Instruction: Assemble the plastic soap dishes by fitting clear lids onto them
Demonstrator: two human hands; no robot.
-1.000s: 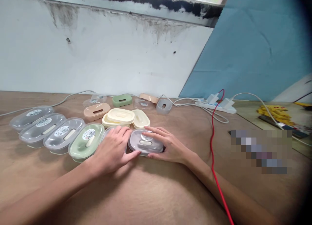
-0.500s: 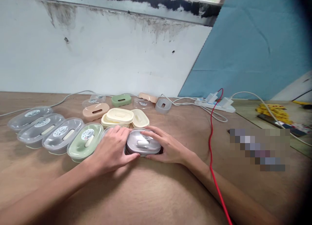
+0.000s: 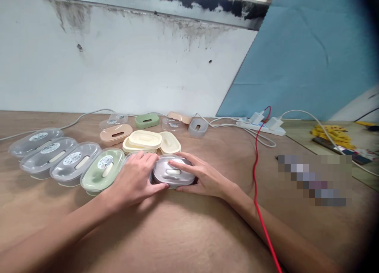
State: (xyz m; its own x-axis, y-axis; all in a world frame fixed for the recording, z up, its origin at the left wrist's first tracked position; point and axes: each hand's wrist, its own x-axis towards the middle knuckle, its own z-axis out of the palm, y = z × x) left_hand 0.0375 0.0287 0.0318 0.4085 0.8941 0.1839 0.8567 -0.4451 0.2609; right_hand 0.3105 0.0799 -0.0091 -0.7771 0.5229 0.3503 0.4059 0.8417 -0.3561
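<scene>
A grey soap box (image 3: 173,175) with a clear lid and a round label lies flat on the table in front of me. My right hand (image 3: 198,174) grips its right side, thumb at the near edge and fingers over the lid. Just left of it, my left hand (image 3: 137,176) curls over another clear-lidded soap box (image 3: 128,159), mostly hidden under the palm. The left thumb reaches to the near left edge of the grey box. Beside that hand stands a green soap box (image 3: 102,172) with a clear lid and label.
Three grey lidded soap boxes (image 3: 75,162) continue the row leftward. Behind are stacked cream trays (image 3: 145,139), a peach soap dish (image 3: 116,134), a green dish (image 3: 147,120) and clear lids (image 3: 171,124). A red cable (image 3: 256,178) crosses my right forearm; a power strip (image 3: 262,127) lies behind.
The right-hand fingers have shifted slightly left over the grey box's lid. Both hands otherwise stay in place, and the view has moved a little.
</scene>
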